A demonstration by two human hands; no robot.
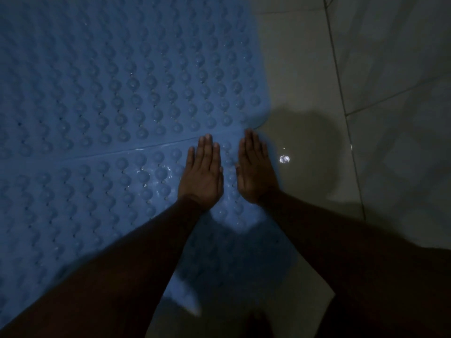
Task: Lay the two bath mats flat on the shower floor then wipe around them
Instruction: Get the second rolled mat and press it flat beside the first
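Note:
Two blue bath mats with round bumps lie side by side on the shower floor. The far mat (127,69) fills the upper left. The near mat (80,196) lies below it, and their edges meet along a seam running left to right. My left hand (202,174) presses flat on the near mat just below the seam, fingers straight. My right hand (256,169) lies flat with straight fingers on the near mat's right edge, its fingertips at the seam's right end.
Pale wet floor tiles (317,69) with dark grout lines stretch along the right. A bright light glint (284,159) shows on the wet tile beside my right hand. The scene is dim, and my shadow falls across the tile.

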